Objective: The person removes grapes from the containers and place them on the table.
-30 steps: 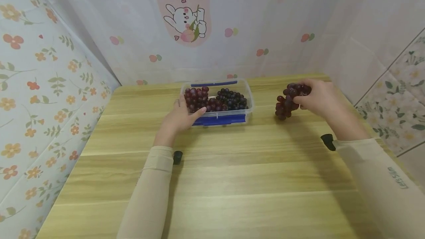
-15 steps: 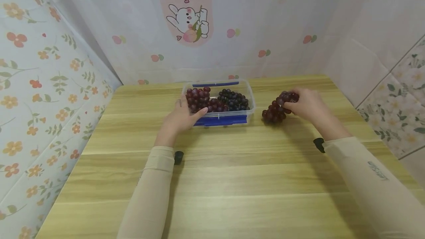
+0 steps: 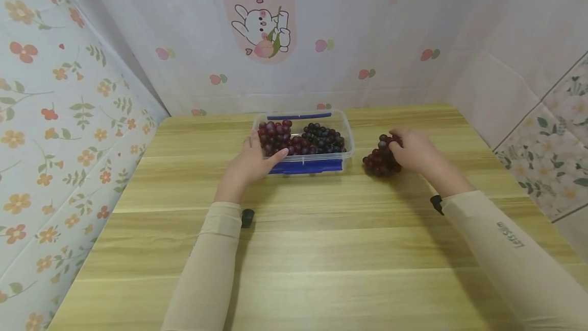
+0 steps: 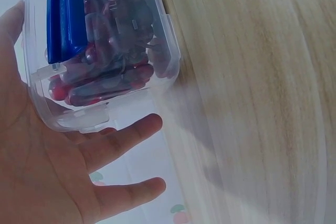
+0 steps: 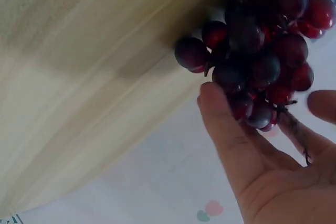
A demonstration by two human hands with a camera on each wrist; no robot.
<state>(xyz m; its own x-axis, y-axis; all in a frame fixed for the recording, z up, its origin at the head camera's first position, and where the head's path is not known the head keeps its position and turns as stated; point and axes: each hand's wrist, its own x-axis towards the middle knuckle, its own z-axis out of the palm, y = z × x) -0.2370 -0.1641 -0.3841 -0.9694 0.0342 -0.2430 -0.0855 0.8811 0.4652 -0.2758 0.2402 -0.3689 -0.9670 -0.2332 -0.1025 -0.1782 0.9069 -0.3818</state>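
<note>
A clear plastic food container (image 3: pixel 351 137) with blue clasps stands near the table's back edge. It holds reddish grapes (image 3: pixel 274 134) on the left and a dark bunch (image 3: pixel 323 138) on the right. My left hand (image 3: pixel 250 163) rests against its left end, thumb along the front wall; in the left wrist view, two straight fingers stand apart from the container. To the right, a bunch of red grapes (image 3: pixel 380 160) lies on the table. My right hand (image 3: pixel 415 152) is at its upper right. Spread fingers (image 5: pixel 220 124) touch the lower grapes (image 5: pixel 262 72), with the thumb apart from them.
The wood-grain table (image 3: pixel 321 249) reaches a white curtain (image 3: pixel 193 34) printed with a rabbit and fruit. A flowered cloth (image 3: pixel 59 132) hangs along the left side. Floral panels (image 3: pixel 556 137) line the right side. Dark wrist-camera mounts sit by both sleeves.
The right hand has brought the bunch of grapes left and down onto the table, and its fingers have loosened around it. The left hand stays at the container's left end.
</note>
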